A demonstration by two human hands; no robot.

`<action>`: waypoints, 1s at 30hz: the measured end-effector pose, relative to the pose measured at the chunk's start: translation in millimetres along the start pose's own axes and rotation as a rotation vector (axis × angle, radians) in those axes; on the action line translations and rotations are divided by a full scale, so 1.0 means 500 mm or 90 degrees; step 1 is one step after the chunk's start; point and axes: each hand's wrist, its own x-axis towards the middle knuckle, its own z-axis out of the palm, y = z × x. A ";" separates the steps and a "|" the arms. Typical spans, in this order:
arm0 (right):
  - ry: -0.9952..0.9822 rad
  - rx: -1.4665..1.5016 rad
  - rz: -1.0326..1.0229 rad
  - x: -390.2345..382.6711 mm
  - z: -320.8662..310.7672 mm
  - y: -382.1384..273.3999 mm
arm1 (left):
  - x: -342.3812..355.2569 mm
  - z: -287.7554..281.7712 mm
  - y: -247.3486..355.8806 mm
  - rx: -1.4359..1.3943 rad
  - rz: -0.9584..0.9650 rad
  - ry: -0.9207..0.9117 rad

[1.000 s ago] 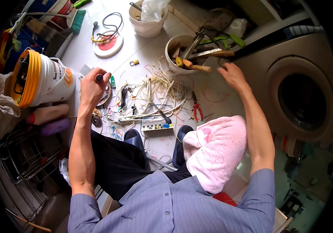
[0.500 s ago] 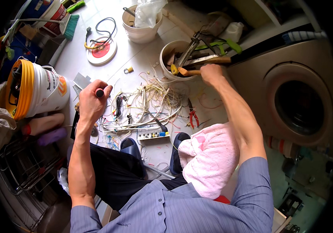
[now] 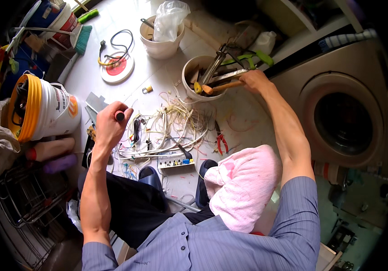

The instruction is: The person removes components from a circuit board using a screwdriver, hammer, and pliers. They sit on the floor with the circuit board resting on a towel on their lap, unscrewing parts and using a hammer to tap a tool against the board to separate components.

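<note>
My left hand (image 3: 110, 122) is closed round a red-and-black tool handle (image 3: 120, 115), seen end-on, beside the tangled wires (image 3: 182, 122) on the floor. My right hand (image 3: 255, 80) grips a wooden-handled tool (image 3: 228, 86) at the right rim of a white bucket (image 3: 189, 81) full of tools. Below the wires sits a circuit board (image 3: 176, 163), with red-handled pliers (image 3: 221, 144) to its right. A small brass padlock (image 3: 148, 89) lies above the tangle. A pink towel (image 3: 243, 189) covers my right leg.
A white-and-yellow bucket (image 3: 58, 113) stands at left, brooms (image 3: 81, 39) and more buckets behind it. A second white bucket (image 3: 162, 45) and a cord on a round disc (image 3: 116, 72) are at the back. A washing machine (image 3: 338, 122) stands at right, a wire rack (image 3: 29, 198) lower left.
My right hand has reached to the tool bucket and taken hold of a wooden handle, then shifted slightly rightward with it. My left hand sits lower in view, still holding its tool.
</note>
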 end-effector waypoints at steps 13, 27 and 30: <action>-0.023 0.220 0.249 -0.086 0.252 0.102 | 0.003 0.015 0.002 0.061 0.005 -0.003; 0.173 0.890 0.190 -0.249 0.365 -0.018 | 0.023 0.086 0.009 0.096 0.072 -0.060; 0.407 0.826 0.185 -0.329 0.146 -0.089 | 0.010 0.080 0.006 0.108 0.005 -0.118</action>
